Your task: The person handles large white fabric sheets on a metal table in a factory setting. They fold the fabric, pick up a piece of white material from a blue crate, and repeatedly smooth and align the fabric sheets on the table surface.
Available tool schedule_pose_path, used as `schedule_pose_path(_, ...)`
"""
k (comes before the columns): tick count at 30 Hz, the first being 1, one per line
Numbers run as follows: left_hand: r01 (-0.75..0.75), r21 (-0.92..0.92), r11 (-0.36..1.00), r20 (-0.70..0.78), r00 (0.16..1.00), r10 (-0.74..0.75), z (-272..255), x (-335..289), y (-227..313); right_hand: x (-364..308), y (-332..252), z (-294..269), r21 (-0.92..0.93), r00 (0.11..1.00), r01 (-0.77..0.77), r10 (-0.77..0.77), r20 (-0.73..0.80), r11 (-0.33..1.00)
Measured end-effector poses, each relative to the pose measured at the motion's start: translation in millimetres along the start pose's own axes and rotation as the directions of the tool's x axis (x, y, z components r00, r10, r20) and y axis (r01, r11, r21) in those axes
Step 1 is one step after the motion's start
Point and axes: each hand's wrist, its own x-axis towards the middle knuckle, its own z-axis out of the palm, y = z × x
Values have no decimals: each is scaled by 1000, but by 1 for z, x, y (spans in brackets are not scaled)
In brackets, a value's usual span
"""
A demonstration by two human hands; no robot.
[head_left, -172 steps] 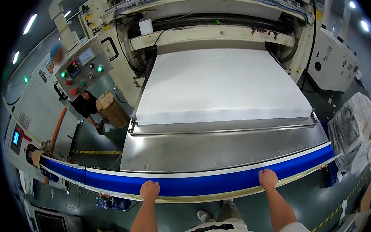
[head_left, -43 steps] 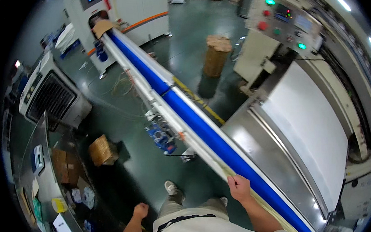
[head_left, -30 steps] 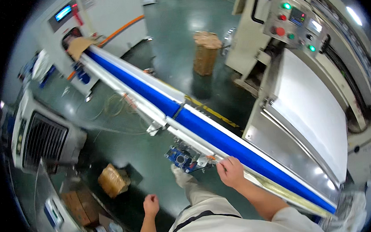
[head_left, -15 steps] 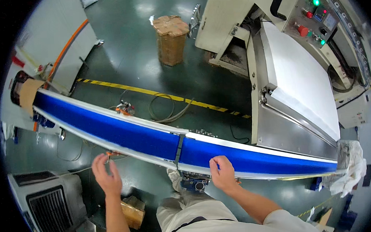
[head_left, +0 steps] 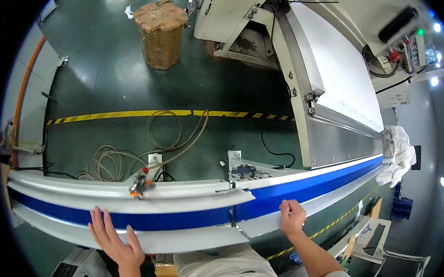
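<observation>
A conveyor with a blue belt (head_left: 171,219) runs across in front of me in two sections, edged by pale metal rails. A narrow gap separates the sections between my hands. My left hand (head_left: 116,244) is open, fingers spread, over the near rail (head_left: 187,239) of the left section; I cannot tell whether it touches. At the near edge of the right belt section (head_left: 309,181) is my right hand (head_left: 292,217), its fingers curled closed. Whatever lies inside those fingers, if anything, is hidden.
A small fitting with red and orange parts (head_left: 141,184) sits at the far rail. Beyond it lie a coiled hose (head_left: 110,162) and a taped cardboard drum (head_left: 161,39). A large machine with a white sheet (head_left: 336,67) stands at the right, a grey unit (head_left: 83,273) at lower left.
The view has shifted right and tilted, so the conveyor appears lower. My left hand now overlaps the conveyor's near rail instead of being over the floor. The right hand stays curled near the belt edge.
</observation>
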Motion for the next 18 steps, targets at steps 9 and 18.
schedule_pose_path(9, 8, 10, 1000, 201, 980, -10, 1, -2, -14, 0, -13, 0, -119, 990, -135, 140, 34, 984)
schedule_pose_path(18, 34, -99, 995, -20, 999, -36, 12, 11, -8, 1, -8, -4, -106, 997, -25, 32, 72, 994)
